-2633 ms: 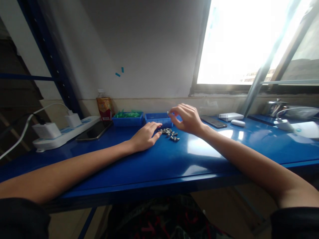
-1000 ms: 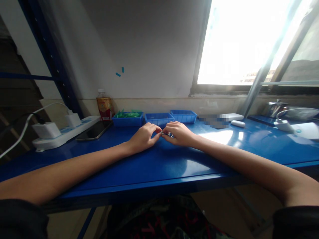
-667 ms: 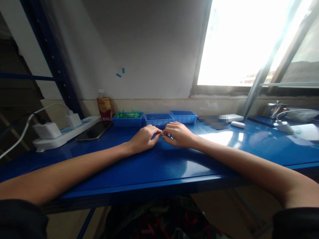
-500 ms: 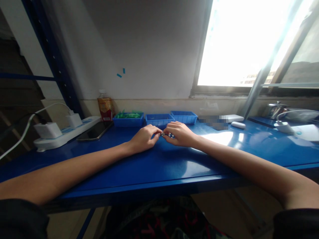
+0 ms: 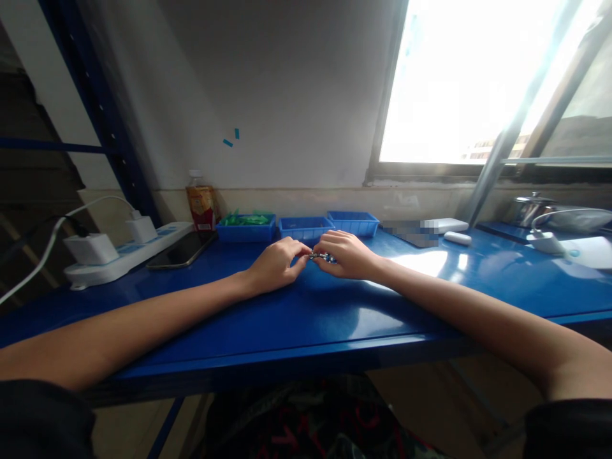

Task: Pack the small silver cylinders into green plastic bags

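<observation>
Both my hands rest on the blue table [image 5: 335, 319], meeting over a small heap of metal screws [image 5: 321, 257]. My left hand [image 5: 276, 264] is curled, its fingertips pinched at the left edge of the heap. My right hand [image 5: 345, 255] is curled too, covering most of the screws, fingertips pinching at the same spot. What exactly each pinch holds is too small to make out. Just behind the hands stand three blue trays: one with green parts [image 5: 246, 227], a middle one [image 5: 306, 227] and a right one [image 5: 352, 223].
At the left lie a white power strip with chargers [image 5: 109, 252], a dark phone [image 5: 182, 250] and a bottle [image 5: 201, 203] by the wall. To the right are a white box [image 5: 444, 225], a small white case [image 5: 456, 238], a metal pot [image 5: 528, 207] and a window.
2.6 s ago my right hand was raised holding a screw near the trays and my left lay flat. Now both hands are down, pinching at the screw heap; little motion in the last second.
</observation>
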Demonstrator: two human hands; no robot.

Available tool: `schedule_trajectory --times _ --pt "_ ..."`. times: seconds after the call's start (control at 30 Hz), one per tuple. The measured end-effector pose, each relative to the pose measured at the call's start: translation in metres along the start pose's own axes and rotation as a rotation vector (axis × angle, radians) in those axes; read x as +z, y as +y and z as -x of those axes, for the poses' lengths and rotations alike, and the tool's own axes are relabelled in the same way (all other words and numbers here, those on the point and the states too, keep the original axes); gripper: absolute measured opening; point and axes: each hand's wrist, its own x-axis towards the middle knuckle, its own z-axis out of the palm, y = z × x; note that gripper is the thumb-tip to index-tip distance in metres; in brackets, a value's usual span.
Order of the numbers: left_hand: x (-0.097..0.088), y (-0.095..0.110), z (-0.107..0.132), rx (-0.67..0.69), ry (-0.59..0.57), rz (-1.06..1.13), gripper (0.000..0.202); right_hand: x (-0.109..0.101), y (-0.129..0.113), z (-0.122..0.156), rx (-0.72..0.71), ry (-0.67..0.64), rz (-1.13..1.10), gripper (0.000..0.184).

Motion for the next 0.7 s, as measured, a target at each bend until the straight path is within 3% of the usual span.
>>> schedule_trajectory --times 0.7 --pt "-0.0016 0.0043 0.0014 0.041 0.008 -0.132 0.019 -0.0001 -0.0039 -0.0012 0.012 -0.025 -0.035 0.03"
